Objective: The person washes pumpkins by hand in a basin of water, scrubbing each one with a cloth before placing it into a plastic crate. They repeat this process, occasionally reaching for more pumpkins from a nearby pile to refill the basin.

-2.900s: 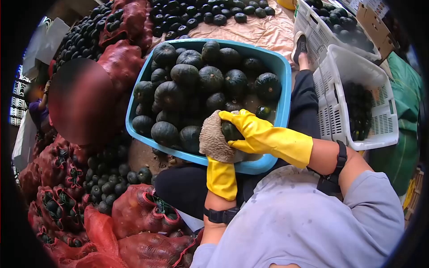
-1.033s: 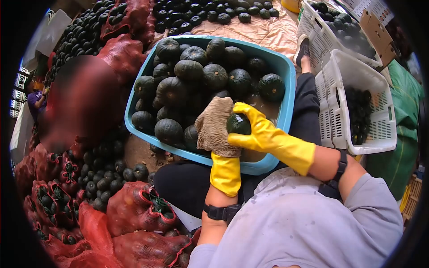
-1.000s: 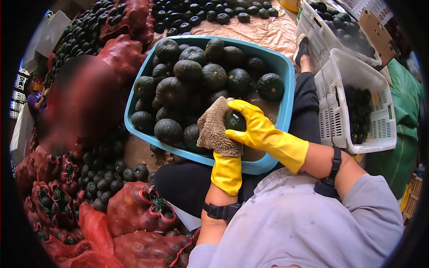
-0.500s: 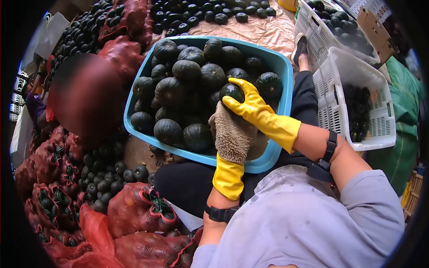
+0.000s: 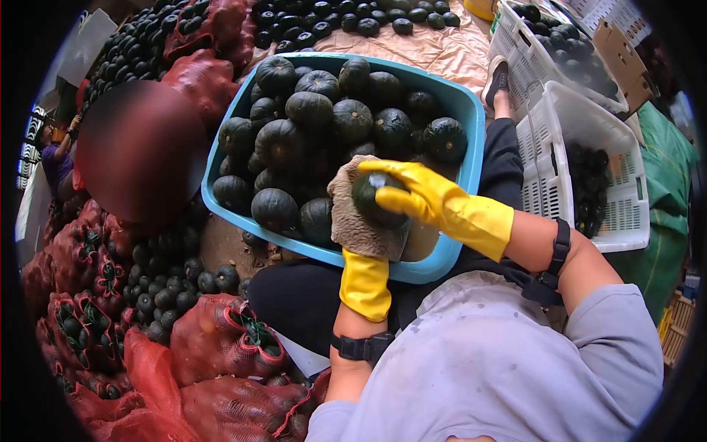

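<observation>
A dark green pumpkin (image 5: 370,201) is held between my two hands, over the near side of a blue tub (image 5: 478,140). My left hand (image 5: 353,232) cups it from the left and below, covered by a brown fluffy cloth mitt (image 5: 343,195) over a yellow rubber glove; its fingers are hidden. From the right, my right hand (image 5: 431,195), in a yellow glove, curls its fingers over the pumpkin's top and side. Behind them, several more dark green pumpkins (image 5: 280,144) are piled in the tub.
Red mesh sacks (image 5: 221,342) of pumpkins and loose pumpkins (image 5: 171,287) lie at left. White plastic crates (image 5: 541,158) stand at right, near a green sack (image 5: 659,169). More pumpkins (image 5: 368,27) rest on a tan sheet (image 5: 398,53). Another person (image 5: 59,158) is at far left.
Both hands have brought the pumpkin slightly down and nearer to me. The mitt now wraps its left side, and my right fingers have shifted across its top.
</observation>
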